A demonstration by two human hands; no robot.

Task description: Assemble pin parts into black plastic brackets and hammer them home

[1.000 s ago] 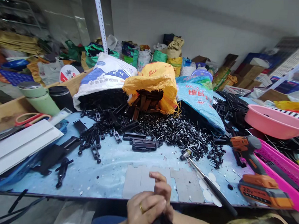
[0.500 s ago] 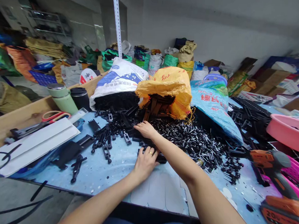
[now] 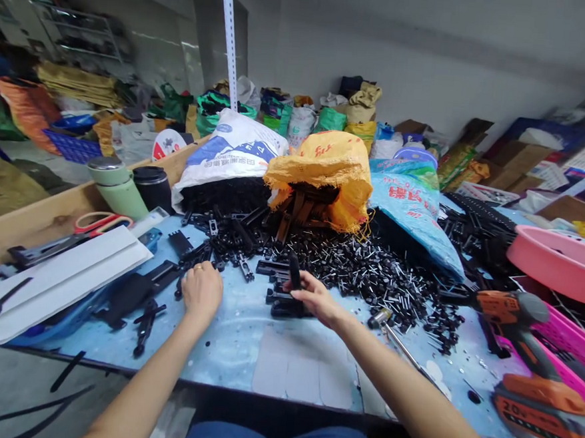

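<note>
Two hands mid-frame: right hand [image 3: 319, 299] pinches black strip [image 3: 294, 272] upright, clear of stack [image 3: 280, 305]; left hand [image 3: 201, 293] covers clips [image 3: 219, 257], grip unclear

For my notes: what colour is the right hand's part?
Black; the part shows best in head view.
</note>
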